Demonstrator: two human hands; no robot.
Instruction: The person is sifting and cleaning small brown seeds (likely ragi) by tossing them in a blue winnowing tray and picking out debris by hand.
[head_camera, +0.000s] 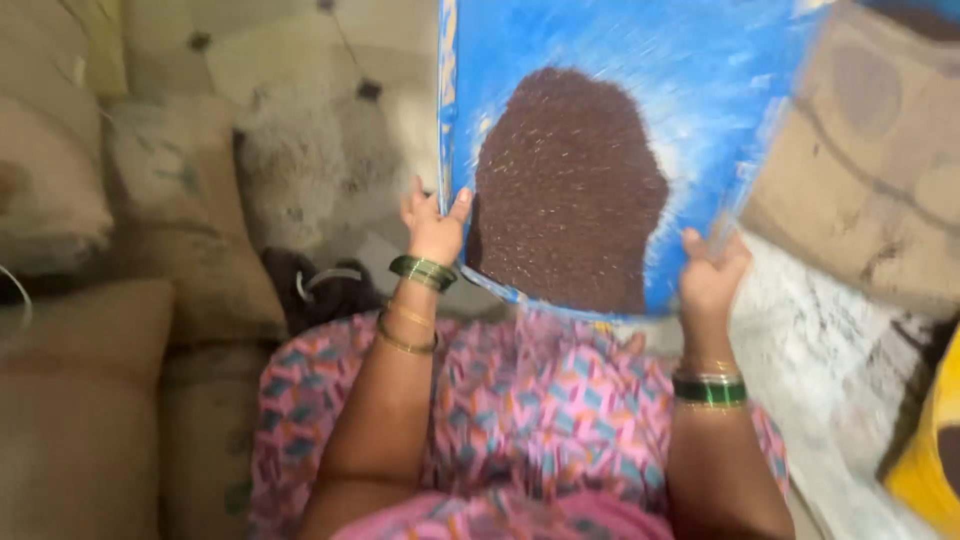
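Note:
I hold a flat blue winnowing tray in front of me with both hands. A heap of small dark brown grains lies on it, some scattered at its edges. My left hand grips the tray's left edge, thumb over the rim. My right hand grips the near right edge. Both wrists wear green and gold bangles. My lap is covered in pink patterned cloth just below the tray. The picture is blurred by motion.
Stuffed tan sacks are piled on my left, another brown sack on my right. A dark bag with a pale handle lies by my left knee. A yellow container shows at the right edge. Tiled floor lies beyond.

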